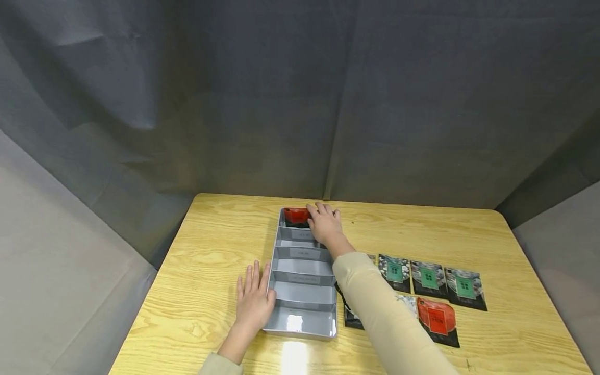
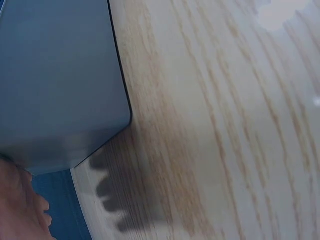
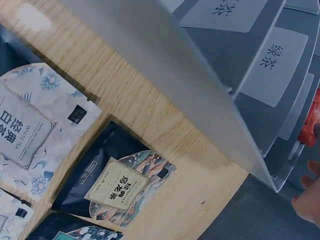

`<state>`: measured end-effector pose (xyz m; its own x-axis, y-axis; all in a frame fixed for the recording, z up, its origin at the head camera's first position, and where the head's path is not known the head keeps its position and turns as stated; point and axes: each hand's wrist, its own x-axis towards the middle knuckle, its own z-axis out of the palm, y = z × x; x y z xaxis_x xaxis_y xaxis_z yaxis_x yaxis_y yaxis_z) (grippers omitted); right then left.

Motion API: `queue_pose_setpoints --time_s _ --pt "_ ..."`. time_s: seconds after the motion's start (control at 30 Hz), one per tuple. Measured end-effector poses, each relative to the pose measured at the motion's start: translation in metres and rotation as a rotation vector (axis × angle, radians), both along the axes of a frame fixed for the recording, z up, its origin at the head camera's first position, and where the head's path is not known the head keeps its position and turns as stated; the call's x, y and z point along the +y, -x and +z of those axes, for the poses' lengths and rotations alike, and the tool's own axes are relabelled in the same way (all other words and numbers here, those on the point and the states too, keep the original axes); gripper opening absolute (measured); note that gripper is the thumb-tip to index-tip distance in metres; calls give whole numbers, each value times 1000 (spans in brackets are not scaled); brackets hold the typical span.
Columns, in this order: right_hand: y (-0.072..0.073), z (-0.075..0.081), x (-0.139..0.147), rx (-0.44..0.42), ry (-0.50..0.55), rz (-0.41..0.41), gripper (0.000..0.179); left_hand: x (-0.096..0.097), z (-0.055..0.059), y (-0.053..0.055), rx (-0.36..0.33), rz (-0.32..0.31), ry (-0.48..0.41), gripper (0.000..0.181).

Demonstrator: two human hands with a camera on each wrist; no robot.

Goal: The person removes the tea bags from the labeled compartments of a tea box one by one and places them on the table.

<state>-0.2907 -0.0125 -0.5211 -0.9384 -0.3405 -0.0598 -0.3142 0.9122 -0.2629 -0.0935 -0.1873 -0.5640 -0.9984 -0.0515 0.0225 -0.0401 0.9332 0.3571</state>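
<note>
A grey divided box (image 1: pixel 300 332) with several compartments in a row stands on the table, its dividers bearing white labels (image 3: pixel 275 65). In the farthest compartment is a red and black tea packet (image 1: pixel 296 216), which shows as a red patch at the right wrist view's edge. My right hand (image 1: pixel 325 226) reaches over that compartment, fingers spread, against the packet's right part; its fingertips (image 3: pixel 312 172) are partly cut off in the right wrist view. My left hand (image 1: pixel 255 302) lies beside the box with straight fingers, the index finger and thumb against its left wall.
Right of the box lie several tea packets: green-labelled ones (image 1: pixel 428 278), a red one (image 1: pixel 438 322), a white tea packet (image 3: pixel 25 125) and an oolong one (image 3: pixel 117 182). My right forearm covers some. Dark cloth (image 1: pixel 262 104) hangs behind the wooden table (image 1: pixel 197 291).
</note>
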Motion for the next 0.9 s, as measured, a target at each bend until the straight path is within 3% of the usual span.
queue_pose_setpoints --time_s 0.33,0.43,0.67,0.9 --pt "1 5 -8 -136 -54 -13 55 0 -1 -1 3 4 0 58" --pt "-1 2 -7 -63 -52 -5 50 0 -2 -2 -4 7 5 58" --pt "-6 -2 -5 223 -57 18 26 1 -2 -2 16 10 -10 58" --pt "-12 -9 -2 360 -102 53 20 1 -3 -3 14 13 -7 58"
